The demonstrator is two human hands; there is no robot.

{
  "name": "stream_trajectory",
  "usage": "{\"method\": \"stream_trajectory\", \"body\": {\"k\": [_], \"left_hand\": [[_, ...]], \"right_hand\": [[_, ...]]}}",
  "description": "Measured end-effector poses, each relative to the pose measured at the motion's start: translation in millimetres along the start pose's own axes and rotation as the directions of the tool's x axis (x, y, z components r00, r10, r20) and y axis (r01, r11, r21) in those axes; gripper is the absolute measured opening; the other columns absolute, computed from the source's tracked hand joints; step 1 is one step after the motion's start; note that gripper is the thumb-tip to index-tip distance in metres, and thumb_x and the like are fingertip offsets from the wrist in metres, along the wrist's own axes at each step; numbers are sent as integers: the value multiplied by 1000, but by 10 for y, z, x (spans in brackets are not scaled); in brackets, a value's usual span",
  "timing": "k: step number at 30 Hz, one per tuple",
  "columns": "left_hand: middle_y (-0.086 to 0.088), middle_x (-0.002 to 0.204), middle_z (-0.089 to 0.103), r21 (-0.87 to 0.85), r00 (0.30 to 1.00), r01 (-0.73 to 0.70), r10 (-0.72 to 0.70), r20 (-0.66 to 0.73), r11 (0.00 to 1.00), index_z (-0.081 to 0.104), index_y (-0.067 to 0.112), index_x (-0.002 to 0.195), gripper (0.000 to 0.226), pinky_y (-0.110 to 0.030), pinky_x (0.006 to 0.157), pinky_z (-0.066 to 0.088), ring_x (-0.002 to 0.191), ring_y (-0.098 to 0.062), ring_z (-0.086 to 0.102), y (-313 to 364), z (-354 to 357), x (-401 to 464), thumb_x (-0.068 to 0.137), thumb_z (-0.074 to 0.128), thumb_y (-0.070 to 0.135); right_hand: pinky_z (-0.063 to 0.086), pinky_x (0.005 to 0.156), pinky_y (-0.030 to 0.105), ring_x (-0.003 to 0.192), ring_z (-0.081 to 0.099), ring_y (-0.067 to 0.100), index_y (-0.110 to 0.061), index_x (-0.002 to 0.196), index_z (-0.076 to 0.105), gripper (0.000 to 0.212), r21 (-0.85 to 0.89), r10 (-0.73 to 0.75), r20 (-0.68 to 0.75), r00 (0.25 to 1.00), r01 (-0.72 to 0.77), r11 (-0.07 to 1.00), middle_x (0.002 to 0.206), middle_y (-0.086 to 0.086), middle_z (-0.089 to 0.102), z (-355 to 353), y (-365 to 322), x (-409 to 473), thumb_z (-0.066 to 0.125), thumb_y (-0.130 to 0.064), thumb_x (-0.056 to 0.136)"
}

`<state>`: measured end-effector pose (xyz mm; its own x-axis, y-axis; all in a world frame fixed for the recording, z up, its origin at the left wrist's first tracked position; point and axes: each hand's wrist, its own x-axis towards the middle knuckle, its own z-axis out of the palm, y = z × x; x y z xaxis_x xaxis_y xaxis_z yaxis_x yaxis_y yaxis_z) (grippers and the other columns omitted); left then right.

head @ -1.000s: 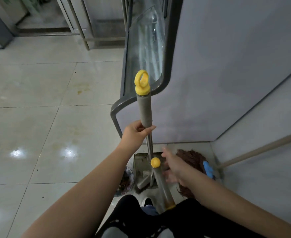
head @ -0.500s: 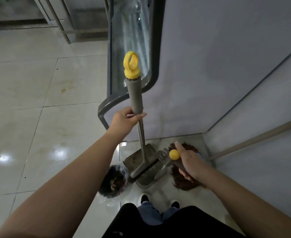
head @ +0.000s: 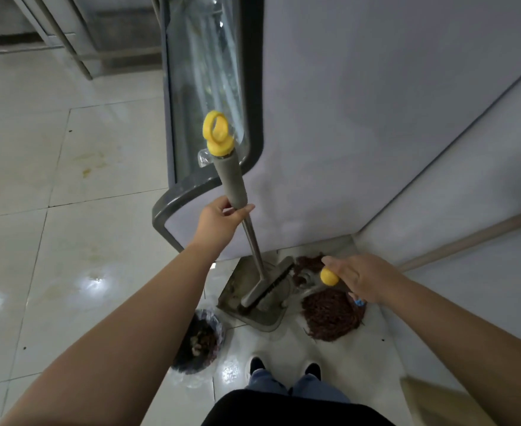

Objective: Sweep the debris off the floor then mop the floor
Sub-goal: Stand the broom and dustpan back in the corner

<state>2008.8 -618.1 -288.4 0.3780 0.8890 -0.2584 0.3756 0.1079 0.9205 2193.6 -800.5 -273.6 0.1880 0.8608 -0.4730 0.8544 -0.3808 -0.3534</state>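
Risk, as judged: long grey dustpan handle with yellow ring cap (head: 233, 176), pinched only at the foot of its grey sleeve by the left hand (head: 219, 221), liable to swing and tip the grey plastic dustpan (head: 254, 298) toward the lined waste bin (head: 196, 341) at 7 o'clock. Short grey broom with yellow knob end (head: 329, 276) clasped under the right hand (head: 362, 276), fingers curled round its top; bristles hidden, liable to snag the brown string mop head (head: 330, 315) touching at 5 o'clock. Dustpan at 5 o'clock, well below the left grip; broom head at 8 o'clock of the right grip, against the pan.

Your corner is boxed in: cabinet (head: 360, 118) ahead, wall (head: 483, 186) right, mop head (head: 330, 315) and bin (head: 197, 342) at your feet; open floor (head: 53, 210) lies left.
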Motion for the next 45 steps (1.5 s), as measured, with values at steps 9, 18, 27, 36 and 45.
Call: {"method": "stream_trajectory", "body": {"k": [9,18,27,36,45], "left_hand": [[-1,98,62,181,995,90,-96,22,979,62,7,111,30,-24,78,39,91,-14,56,-240,-147,135,84,68,18],[3,77,66,152,936,-288,244,253,946,63,12,93,17,-8,67,45,68,2,61,722,-476,277,79,72,11],[-2,94,63,94,991,-31,18,129,995,64,7,111,27,-22,80,48,81,-7,56,134,-175,452,85,66,15],[-15,104,66,184,992,105,-89,-95,977,61,3,112,28,-37,89,48,99,-30,61,60,-25,977,89,57,17],[-4,114,56,52,990,63,-56,-127,997,51,11,123,45,-25,85,42,98,-14,52,-144,-31,936,82,69,15]], "right_hand": [[34,66,20,70,53,5,-31,99,64,71,553,201,41,979,-189,811,70,-5,58,-160,-65,261,15,-77,79],[43,93,22,118,50,5,-32,131,46,76,675,-246,-308,919,393,624,125,-17,53,-851,-1210,770,55,-68,64],[52,88,44,97,62,29,-10,110,62,33,740,-7,-282,959,223,635,90,4,61,-575,-1322,1545,61,-35,89],[39,74,30,93,60,31,-7,82,60,61,460,241,-206,948,-123,879,96,19,64,-605,-1459,2036,44,-65,86],[47,78,32,84,58,25,-10,82,57,64,512,210,-136,968,-113,851,89,11,61,-510,-1333,2099,43,-72,81]]}}
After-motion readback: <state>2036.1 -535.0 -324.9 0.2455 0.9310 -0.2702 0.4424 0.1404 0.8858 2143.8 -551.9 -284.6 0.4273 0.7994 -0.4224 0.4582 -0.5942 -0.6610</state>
